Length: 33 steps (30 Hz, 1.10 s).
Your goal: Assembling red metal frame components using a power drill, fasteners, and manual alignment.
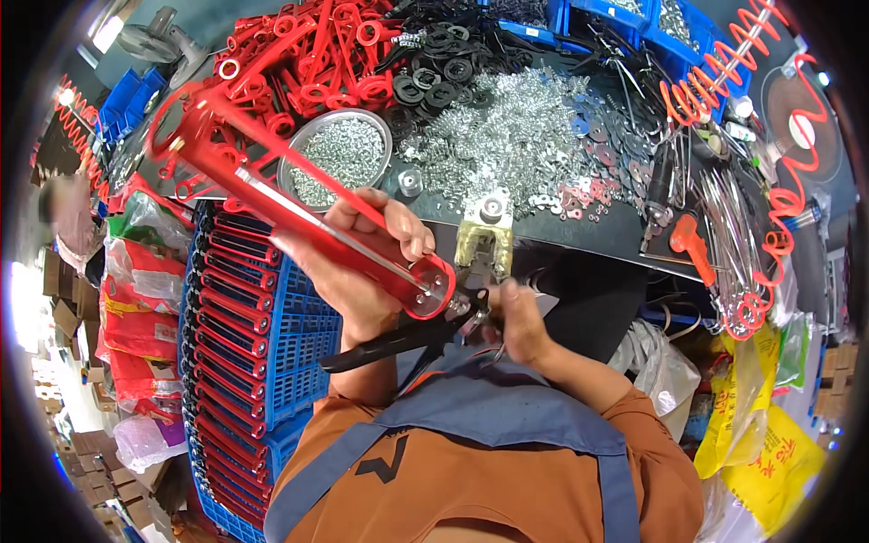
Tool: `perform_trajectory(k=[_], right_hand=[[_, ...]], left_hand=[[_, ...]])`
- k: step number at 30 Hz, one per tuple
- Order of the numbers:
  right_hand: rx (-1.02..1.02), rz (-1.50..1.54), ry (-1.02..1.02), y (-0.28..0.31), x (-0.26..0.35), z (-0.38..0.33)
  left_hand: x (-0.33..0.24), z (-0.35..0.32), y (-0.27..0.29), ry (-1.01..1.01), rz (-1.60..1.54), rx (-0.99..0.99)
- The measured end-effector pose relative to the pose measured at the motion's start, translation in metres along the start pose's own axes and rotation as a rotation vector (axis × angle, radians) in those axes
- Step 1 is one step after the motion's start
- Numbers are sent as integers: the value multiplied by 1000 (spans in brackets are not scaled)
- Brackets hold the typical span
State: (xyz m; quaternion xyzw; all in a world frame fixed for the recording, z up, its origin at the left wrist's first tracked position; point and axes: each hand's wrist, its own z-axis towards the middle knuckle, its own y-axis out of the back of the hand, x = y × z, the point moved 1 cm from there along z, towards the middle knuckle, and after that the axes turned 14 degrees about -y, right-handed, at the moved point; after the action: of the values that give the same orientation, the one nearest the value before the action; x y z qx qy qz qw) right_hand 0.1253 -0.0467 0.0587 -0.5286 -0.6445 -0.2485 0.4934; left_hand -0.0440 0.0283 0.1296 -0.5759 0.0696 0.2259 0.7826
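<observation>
My left hand (358, 271) grips the red metal frame of a caulking gun (299, 213), held at a slant with its front end up at the left and its round rear cap near my chest. Black handle and trigger pieces (398, 339) hang under that rear end. My right hand (518, 321) pinches a small metal part at the gun's rear, right beside the cap. A brass-coloured fixture (484, 240) stands on the bench edge just above my right hand.
A round metal bowl of small silver parts (339, 154), a heap of loose silver washers (516, 127), black rings (444, 63) and red frames (308, 54) cover the dark bench. A blue crate (303, 344) of finished red guns stands at my left. Yellow bags (769, 443) lie at the right.
</observation>
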Motion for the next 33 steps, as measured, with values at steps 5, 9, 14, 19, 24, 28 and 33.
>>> perform_trajectory(k=[5,9,14,19,24,28,33], right_hand=[[-602,-357,393,50,34,53],[-713,-1052,393,93,27,102],[-623,-959,378,97,26,112],[-675,-359,474,92,51,79],[-719,-346,1014,53,117,24],[-556,-1005,1326,47,138,30],[-581,-1080,1367,51,140,29]], left_hand=[[10,-13,14,-80,103,114],[68,-28,53,-83,582,360],[104,-20,75,-420,846,668],[116,-11,71,-316,792,599],[114,-7,71,-224,798,569],[121,-6,89,-314,913,602],[121,-5,59,-377,853,530]])
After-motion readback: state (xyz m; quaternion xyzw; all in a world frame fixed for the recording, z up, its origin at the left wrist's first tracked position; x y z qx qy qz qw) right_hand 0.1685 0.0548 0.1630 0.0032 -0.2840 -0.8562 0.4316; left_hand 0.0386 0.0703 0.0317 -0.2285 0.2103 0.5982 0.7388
